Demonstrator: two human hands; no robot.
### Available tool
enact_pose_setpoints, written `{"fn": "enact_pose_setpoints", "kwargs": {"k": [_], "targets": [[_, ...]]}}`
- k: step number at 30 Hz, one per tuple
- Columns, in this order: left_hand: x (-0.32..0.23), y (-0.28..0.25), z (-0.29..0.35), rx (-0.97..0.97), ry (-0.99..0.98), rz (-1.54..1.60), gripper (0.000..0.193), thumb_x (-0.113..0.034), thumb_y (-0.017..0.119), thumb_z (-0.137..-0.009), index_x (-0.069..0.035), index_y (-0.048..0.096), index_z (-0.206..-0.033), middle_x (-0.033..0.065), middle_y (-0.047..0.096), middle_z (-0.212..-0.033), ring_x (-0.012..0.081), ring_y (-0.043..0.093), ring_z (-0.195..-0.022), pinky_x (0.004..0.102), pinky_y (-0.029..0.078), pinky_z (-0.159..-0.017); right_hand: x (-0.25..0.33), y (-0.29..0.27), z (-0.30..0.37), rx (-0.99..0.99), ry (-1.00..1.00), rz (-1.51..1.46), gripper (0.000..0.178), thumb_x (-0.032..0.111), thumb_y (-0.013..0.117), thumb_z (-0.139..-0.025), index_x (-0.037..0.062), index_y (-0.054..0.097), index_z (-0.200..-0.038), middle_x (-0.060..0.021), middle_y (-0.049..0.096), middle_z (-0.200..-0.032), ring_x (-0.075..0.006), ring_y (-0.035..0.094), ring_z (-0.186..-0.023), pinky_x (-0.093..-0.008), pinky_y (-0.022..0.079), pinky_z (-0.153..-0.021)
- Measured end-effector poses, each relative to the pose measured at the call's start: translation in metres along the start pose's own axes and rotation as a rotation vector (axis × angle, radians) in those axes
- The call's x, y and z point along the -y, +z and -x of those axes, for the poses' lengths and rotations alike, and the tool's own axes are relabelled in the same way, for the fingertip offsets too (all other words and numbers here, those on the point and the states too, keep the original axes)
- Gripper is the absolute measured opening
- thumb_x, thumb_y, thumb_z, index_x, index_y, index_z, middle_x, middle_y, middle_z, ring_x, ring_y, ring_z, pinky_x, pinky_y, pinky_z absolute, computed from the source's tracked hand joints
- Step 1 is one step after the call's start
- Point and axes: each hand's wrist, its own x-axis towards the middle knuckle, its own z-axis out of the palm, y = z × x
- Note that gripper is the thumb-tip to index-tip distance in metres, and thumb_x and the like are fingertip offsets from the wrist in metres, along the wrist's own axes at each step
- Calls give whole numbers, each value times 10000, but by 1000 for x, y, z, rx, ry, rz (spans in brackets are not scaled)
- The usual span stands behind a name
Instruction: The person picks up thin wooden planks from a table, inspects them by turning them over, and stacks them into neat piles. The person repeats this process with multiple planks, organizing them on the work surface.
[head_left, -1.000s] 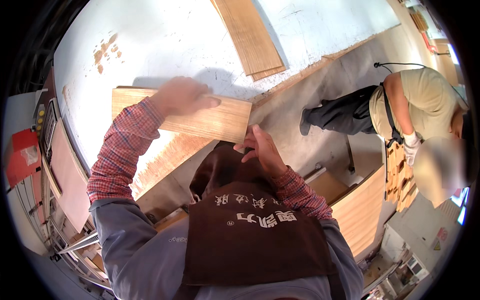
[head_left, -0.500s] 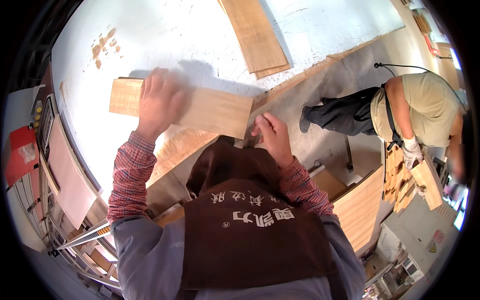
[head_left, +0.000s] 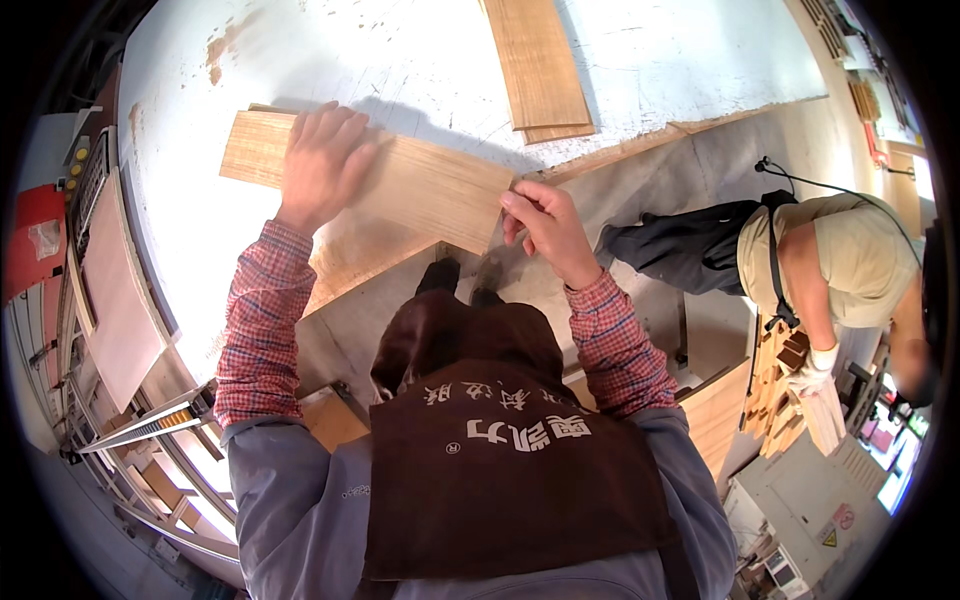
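Note:
A light wooden board (head_left: 425, 185) lies slantwise at the near edge of the pale worktable (head_left: 400, 60). The edge of another piece (head_left: 268, 108) peeks out behind its far left side. My left hand (head_left: 325, 165) rests flat on the board, left of its middle, with the fingers stretched out. At the board's right end, my right hand (head_left: 548, 222) is closed, thumb and forefinger together at the corner. Whether it pinches the corner itself or something small there cannot be made out. Two stacked boards (head_left: 540, 65) lie farther off on the table.
Brown wood dust (head_left: 225, 45) lies at the table's far left. On the right, a co-worker (head_left: 840, 250) bends over stacked wood strips (head_left: 775, 390), a gloved hand on one piece. Metal racking (head_left: 150, 430) stands at the left, and a grey cabinet (head_left: 810, 500) at lower right.
The board has tilted, its left end moving away from me. My right hand has come up to the board's right corner. The co-worker's gloved hand and strip have moved lower.

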Motion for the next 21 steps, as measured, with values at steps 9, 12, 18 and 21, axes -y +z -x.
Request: {"fn": "enact_pose_setpoints", "kwargs": {"k": [9,12,18,21], "targets": [[-2,-2,0,85,-51,17,511,-440,493,-1037,-5,655,-1252,176,624,-1276,390,524,-1301,530,356,-1130,-2,1,9,62,-55,84,226,209,662,-969,17,644,-851,-1,636,-698,-51,570,-602,-220,421,-509],[-3,-3,-1,85,-44,22,505,-431,496,-1036,-2,655,-1248,176,623,-1272,390,525,-1294,526,356,-1129,-12,12,22,52,-98,141,196,191,689,-954,36,642,-843,2,650,-681,-23,503,-540,-197,370,-464],[-2,-3,-1,80,-37,34,494,-419,504,-1030,0,654,-1243,176,621,-1269,388,524,-1288,517,360,-1124,-15,2,19,184,6,8,176,202,681,-970,40,646,-911,-7,674,-776,-36,604,-650,-198,434,-497],[-2,-2,0,80,-42,27,495,-422,507,-1028,-3,653,-1245,177,620,-1271,386,524,-1289,515,361,-1123,-12,-2,18,208,58,62,169,201,667,-982,46,646,-917,-5,675,-799,-42,634,-701,-194,447,-506]]}}
